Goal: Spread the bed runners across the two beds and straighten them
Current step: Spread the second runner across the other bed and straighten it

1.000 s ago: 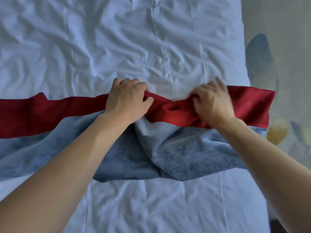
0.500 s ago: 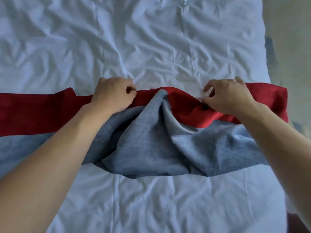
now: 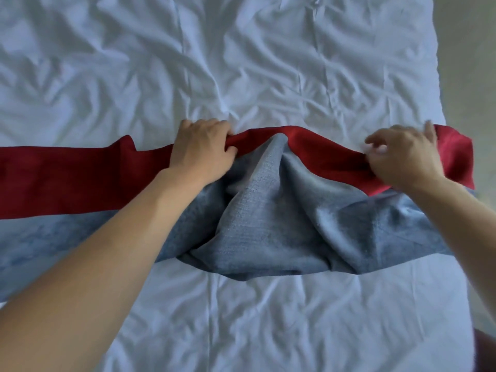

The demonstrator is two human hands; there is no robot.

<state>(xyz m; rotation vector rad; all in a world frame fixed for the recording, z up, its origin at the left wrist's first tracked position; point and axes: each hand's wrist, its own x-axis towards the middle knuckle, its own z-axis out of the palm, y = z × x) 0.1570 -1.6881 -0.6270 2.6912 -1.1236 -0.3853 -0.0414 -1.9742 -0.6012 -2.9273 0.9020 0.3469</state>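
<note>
A bed runner (image 3: 268,232) with a red band along its far side and a grey-blue band along its near side lies across a white-sheeted bed (image 3: 241,63). Its left part lies flat; the middle is bunched into raised folds. My left hand (image 3: 201,149) grips the red far edge left of the bunch, fingers curled over the cloth. My right hand (image 3: 402,154) pinches the red edge near the bed's right side. The runner's right end hangs at the bed edge.
The sheet is heavily wrinkled above and below the runner. Beige floor (image 3: 472,76) runs along the bed's right edge. A dark reddish object (image 3: 485,350) shows at the bottom right corner.
Both hands have moved apart along the red edge, the right one toward the bed's right side. The red band has opened out from a twist, and a grey fold now stands up between the hands.
</note>
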